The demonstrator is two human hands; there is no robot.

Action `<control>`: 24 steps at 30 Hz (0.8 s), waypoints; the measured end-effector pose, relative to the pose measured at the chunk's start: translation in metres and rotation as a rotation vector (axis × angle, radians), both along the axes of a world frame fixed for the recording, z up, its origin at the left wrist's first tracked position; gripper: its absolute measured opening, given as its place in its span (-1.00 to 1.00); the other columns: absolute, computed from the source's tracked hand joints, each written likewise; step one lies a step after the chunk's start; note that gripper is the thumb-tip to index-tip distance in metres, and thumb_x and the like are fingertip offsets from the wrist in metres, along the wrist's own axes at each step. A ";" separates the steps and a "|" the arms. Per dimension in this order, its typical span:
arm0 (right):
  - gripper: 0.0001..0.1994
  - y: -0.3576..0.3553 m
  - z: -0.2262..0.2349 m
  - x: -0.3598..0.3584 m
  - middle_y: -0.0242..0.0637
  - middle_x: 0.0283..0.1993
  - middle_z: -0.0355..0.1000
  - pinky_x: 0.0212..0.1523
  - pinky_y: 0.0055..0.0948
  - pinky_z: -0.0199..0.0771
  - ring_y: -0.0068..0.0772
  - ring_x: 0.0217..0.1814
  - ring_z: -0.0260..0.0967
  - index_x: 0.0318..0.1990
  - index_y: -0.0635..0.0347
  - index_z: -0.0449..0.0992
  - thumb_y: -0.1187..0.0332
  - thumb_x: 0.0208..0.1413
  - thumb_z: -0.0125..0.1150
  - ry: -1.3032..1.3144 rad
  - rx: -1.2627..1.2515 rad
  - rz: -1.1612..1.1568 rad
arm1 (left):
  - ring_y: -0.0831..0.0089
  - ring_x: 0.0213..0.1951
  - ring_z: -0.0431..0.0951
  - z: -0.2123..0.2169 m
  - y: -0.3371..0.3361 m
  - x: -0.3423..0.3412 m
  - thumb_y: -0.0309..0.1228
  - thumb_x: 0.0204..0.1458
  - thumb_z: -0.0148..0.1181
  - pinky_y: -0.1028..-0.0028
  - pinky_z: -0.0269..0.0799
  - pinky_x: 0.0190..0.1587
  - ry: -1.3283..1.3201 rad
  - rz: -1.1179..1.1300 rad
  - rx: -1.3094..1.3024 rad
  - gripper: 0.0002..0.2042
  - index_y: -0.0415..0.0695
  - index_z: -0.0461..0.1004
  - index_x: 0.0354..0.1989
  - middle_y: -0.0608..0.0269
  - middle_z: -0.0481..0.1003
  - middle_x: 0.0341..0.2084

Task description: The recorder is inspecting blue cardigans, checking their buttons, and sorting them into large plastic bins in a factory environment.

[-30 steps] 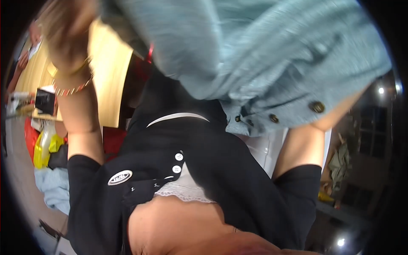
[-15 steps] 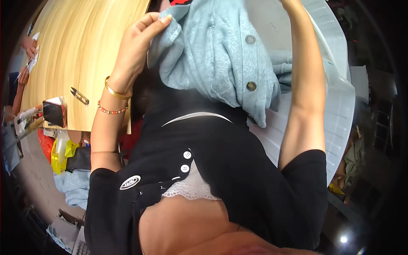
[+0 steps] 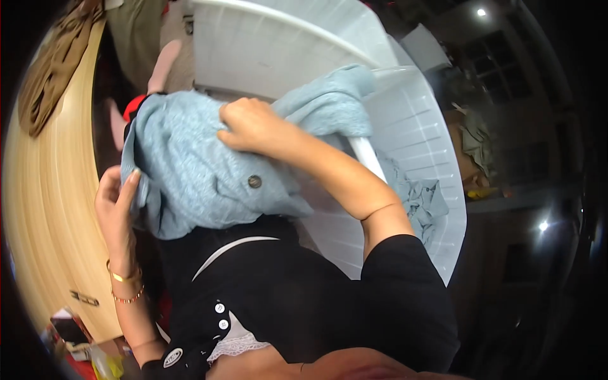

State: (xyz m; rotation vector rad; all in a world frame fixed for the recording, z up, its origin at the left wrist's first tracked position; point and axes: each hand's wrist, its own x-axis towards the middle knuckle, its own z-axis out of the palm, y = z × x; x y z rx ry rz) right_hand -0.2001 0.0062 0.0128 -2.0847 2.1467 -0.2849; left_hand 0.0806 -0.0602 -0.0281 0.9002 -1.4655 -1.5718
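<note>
A light blue buttoned jacket [image 3: 190,164] lies bunched across my lap, one dark round button showing on its front. My left hand [image 3: 117,206] pinches its edge on the left side, thumb on top. Over the upper middle of the cloth, my right hand [image 3: 256,123] is closed with the fabric gathered under its fingers. To the right, a sleeve-like part of light blue cloth [image 3: 335,104] drapes over the rim of a white plastic bin [image 3: 415,120]. How it joins the jacket is partly hidden behind my right forearm.
Inside the bin lie more blue garments [image 3: 424,206]. A wooden table [image 3: 47,209] runs along my left, bearing brown folded cloth [image 3: 60,63] and thread snips [image 3: 85,298]. Another pale bin [image 3: 285,44] stands ahead. A yellow bag [image 3: 106,364] sits below the table's near end.
My view has swung to the right. My right hand has come from the bin onto the jacket; my left hand still pinches its edge. The jacket now lies lower and flatter on my lap.
</note>
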 end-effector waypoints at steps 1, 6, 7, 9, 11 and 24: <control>-0.72 -0.003 -0.001 -0.004 0.15 -0.47 0.45 -0.32 -0.07 0.46 0.12 -0.38 0.44 -0.43 0.36 0.52 0.24 -0.10 0.19 -0.076 0.016 0.023 | 0.74 -0.35 0.35 -0.003 -0.002 0.002 -0.44 0.12 0.21 0.69 0.23 -0.23 -0.006 -0.014 -0.010 -0.90 -0.18 0.48 -0.26 0.48 0.44 -0.41; -0.85 -0.005 0.023 -0.030 -0.31 -0.32 0.53 -0.40 -0.57 0.48 -0.55 -0.42 0.42 -0.21 0.33 0.53 0.52 0.10 0.10 -1.350 -0.014 -0.286 | 0.73 -0.31 0.43 0.007 -0.007 0.001 -0.49 0.13 0.19 0.69 0.32 -0.18 0.130 0.106 -0.018 -0.91 -0.21 0.47 -0.23 0.43 0.50 -0.36; -0.83 -0.009 0.041 -0.034 -0.29 -0.29 0.52 -0.33 -0.58 0.51 -0.54 -0.37 0.45 -0.15 0.34 0.51 0.53 0.09 0.11 -1.573 -0.109 -0.173 | 0.73 -0.33 0.43 0.018 -0.010 -0.005 -0.50 0.13 0.18 0.69 0.33 -0.20 0.153 0.158 -0.021 -0.92 -0.21 0.47 -0.24 0.41 0.51 -0.36; -0.75 -0.017 0.081 -0.029 -0.25 -0.18 0.51 -0.15 -0.57 0.51 -0.53 -0.22 0.48 -0.04 0.36 0.46 0.54 0.12 0.09 -1.721 -0.217 0.080 | 0.69 -0.30 0.46 0.034 -0.022 -0.008 -0.51 0.14 0.16 0.67 0.36 -0.16 0.194 0.167 -0.056 -0.90 -0.23 0.47 -0.21 0.36 0.52 -0.33; -0.74 -0.022 0.121 -0.006 -0.27 -0.09 0.49 -0.03 -0.54 0.47 -0.52 -0.12 0.47 0.02 0.36 0.43 0.53 0.18 0.01 -1.457 -0.300 0.246 | 0.67 -0.30 0.47 0.055 -0.026 -0.012 -0.52 0.14 0.16 0.65 0.37 -0.16 0.262 0.198 -0.075 -0.90 -0.24 0.48 -0.20 0.35 0.52 -0.33; -0.87 -0.026 0.038 0.049 -0.29 -0.53 0.33 -0.57 -0.34 0.43 -0.28 -0.49 0.44 -0.39 0.26 0.32 0.41 -0.05 0.08 0.061 -0.383 0.808 | 0.64 -0.35 0.30 0.035 -0.033 -0.040 -0.58 0.04 0.17 0.63 0.22 -0.31 -0.298 -0.088 -0.354 -0.91 -0.29 0.41 -0.31 0.39 0.37 -0.44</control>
